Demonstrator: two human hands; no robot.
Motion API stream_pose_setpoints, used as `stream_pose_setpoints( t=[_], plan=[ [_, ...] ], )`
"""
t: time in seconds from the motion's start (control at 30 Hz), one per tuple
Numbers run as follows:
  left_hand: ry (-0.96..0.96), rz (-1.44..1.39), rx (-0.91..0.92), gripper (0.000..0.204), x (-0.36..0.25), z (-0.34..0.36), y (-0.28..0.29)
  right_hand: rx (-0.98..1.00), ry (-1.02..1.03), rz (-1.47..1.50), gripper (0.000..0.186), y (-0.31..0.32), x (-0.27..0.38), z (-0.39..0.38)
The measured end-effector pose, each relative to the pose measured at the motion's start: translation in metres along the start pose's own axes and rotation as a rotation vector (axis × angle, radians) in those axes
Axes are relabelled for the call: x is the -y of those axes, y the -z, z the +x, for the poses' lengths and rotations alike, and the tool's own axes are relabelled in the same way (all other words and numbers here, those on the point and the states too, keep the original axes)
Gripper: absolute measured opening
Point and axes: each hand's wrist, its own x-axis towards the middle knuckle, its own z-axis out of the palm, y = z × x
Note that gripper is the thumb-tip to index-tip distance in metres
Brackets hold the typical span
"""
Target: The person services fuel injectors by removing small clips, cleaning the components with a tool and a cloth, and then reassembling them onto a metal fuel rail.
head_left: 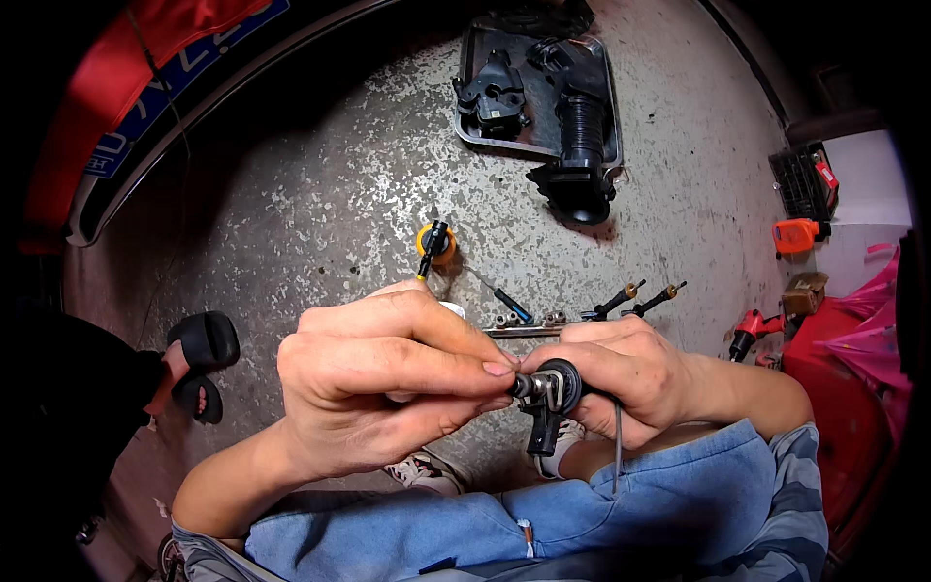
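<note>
Between my hands is a fuel injector (545,398) with a black plug socket pointing down, bare metal in its middle and a black round disc at its right side. My left hand (393,373) pinches its black left end between thumb and fingertips. My right hand (630,373) wraps round the other side, fingers closed, hiding that end. A thin grey rod (618,451) hangs down from my right hand toward my lap; its upper end is hidden. Beyond my hands, two similar injectors (618,300) with brassy bodies lie on the floor beside a silver metal rail (529,331).
A green-and-black screwdriver (512,305) lies near the rail. Left of it stands a yellow round container (436,242) with a black part across it. Farther off, a tray (613,107) holds black engine parts. A red power tool (754,333) lies right; another person's sandalled feet (204,364) are left.
</note>
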Motion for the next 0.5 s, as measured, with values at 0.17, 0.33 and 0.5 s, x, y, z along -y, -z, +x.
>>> stream_pose_setpoints(
  t=[0.17,0.33,0.5],
  plan=[
    [-0.035,0.106,0.09,0.02,-0.002,0.003,0.007,-0.022,0.032,0.122,0.042,-0.001,0.0,0.0],
    [-0.044,0.095,0.063,0.021,-0.001,0.003,0.007,-0.012,0.04,0.107,0.042,0.003,0.004,0.004],
    [-0.015,0.177,0.111,0.019,-0.005,0.006,0.009,0.088,-0.062,0.045,0.043,0.012,0.009,0.002]
  ],
)
